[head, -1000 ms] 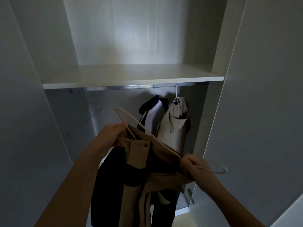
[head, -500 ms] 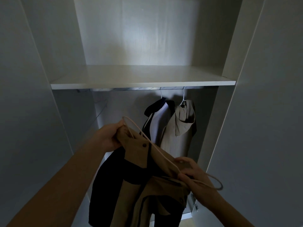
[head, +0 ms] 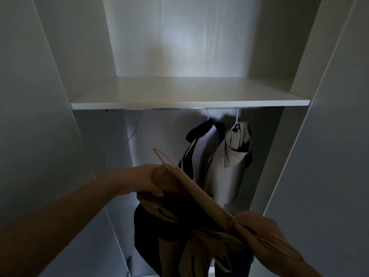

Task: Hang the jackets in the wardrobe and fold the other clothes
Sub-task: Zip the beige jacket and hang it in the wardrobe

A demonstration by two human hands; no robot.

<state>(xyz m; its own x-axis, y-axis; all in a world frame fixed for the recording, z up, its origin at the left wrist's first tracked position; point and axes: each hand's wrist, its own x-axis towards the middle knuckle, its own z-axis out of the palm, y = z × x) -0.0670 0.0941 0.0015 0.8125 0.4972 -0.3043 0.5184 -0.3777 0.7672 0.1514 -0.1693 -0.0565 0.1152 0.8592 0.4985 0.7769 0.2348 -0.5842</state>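
Gripping tan jacket (head: pixel 207 246) with curled left hand (head: pixel 142 181); pinching its cloth over hanger (head: pixel 162 157) with right hand (head: pixel 259 230); hooded coat (head: pixel 229 168) hanging beyond fingertips.

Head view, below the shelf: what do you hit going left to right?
Thin bare wire hanger → left hand → hanging black-and-white jacket → hanging beige hooded jacket → right hand. The tan-and-dark jacket gripped by both hands spans the middle, so it is left out.
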